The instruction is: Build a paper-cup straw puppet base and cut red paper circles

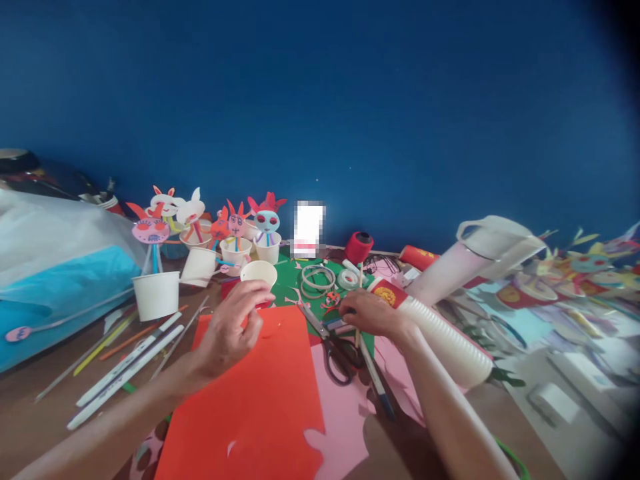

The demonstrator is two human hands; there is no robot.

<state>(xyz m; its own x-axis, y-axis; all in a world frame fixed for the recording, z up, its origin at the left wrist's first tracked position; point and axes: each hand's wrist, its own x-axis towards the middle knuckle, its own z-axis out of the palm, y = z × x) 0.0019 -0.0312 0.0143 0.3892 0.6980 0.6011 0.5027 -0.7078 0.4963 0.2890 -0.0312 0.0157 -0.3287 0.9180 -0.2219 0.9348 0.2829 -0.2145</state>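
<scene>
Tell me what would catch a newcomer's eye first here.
Likely the bright red paper, lying front and centre, partly hidden by the left hand. Next come the paper animal faces above white cups at the left, before the blue wall. A long stack of cups lies to the right of the right hand.

Both forearms (143, 405) forward, left fingers (249, 293) curled

Scissors (325, 333) left of stacked cups (445, 333), before tape (348, 279)
</scene>
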